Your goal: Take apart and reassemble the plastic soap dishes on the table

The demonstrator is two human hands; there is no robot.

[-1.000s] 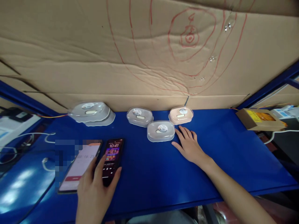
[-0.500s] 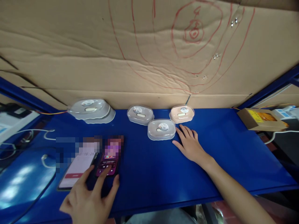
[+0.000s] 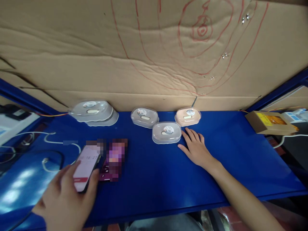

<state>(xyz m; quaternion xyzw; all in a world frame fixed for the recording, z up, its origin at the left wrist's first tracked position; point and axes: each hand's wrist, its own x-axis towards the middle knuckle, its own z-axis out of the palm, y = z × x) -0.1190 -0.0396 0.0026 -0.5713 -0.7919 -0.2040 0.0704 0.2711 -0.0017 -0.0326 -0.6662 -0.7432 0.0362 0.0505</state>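
Note:
My left hand (image 3: 68, 192) is wrapped round the lower part of a phone (image 3: 86, 162), thumb along its right edge and fingers on its left. This phone has a white screen with timer digits and a red bar. A second phone (image 3: 111, 168) with a purple-pink screen, partly pixelated, lies just to its right. My right hand (image 3: 196, 147) rests palm down on the blue table, fingers stretched out. Its fingertips are beside a grey oval case with a clear lid (image 3: 166, 136) and below a peach oval case (image 3: 190, 119).
Another grey case (image 3: 144, 118) and a stack of grey cases (image 3: 95, 112) stand along the cardboard wall (image 3: 84, 54). A white cable (image 3: 64, 143) curls on the blue table (image 3: 149, 183) at left. A cardboard box (image 3: 269, 123) stands at the right edge.
My left hand has moved left, off the purple-screen phone and onto the white-screen phone, closing round its sides. My right hand stays in place.

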